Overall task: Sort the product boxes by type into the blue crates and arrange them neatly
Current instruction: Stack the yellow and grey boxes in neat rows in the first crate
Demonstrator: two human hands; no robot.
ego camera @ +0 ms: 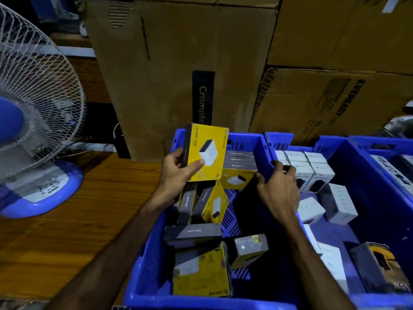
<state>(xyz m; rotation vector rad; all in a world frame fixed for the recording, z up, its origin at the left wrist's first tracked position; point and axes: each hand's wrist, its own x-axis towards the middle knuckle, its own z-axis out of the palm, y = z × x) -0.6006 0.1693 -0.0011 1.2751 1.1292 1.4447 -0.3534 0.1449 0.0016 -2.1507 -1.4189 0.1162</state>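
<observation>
While the left hand (pixel 176 173) grasps a yellow box (pixel 206 151) above the left crate (pixel 152 253), the right hand (pixel 279 189) reaches with loose fingers toward its stacked far row (pixel 240 166), so many tumbled boxes (pixel 201 249) remain unsorted.

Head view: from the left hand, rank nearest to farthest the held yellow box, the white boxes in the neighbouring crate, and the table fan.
1. The yellow box, gripped in the left hand over the near blue crate.
2. The white boxes, to the right in the next crate, past the right hand.
3. The table fan, far left on the wooden surface.
</observation>
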